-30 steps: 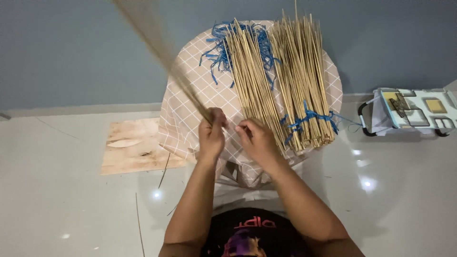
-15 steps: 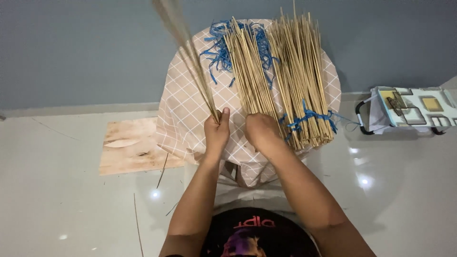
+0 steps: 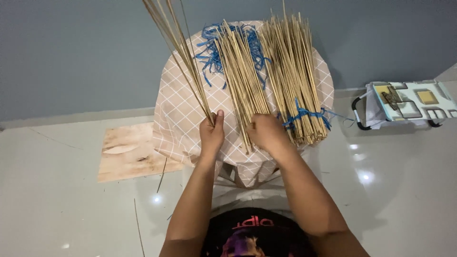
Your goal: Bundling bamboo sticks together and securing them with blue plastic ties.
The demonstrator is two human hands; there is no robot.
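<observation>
Two hands sorting thin sticks on one cloth-covered stool.

Left hand (image 3: 211, 135) fingers closed around a small bunch of sticks (image 3: 178, 52) raised, fanning up-left. Right hand (image 3: 267, 134) curled over near end of loose pile (image 3: 240, 78); grip unclear. Two piles on checked cloth (image 3: 183, 119): loose one, plus tied bundle (image 3: 295, 81) with blue string (image 3: 304, 115). One plywood board (image 3: 131, 151), one bag (image 3: 404, 102) on floor.
</observation>
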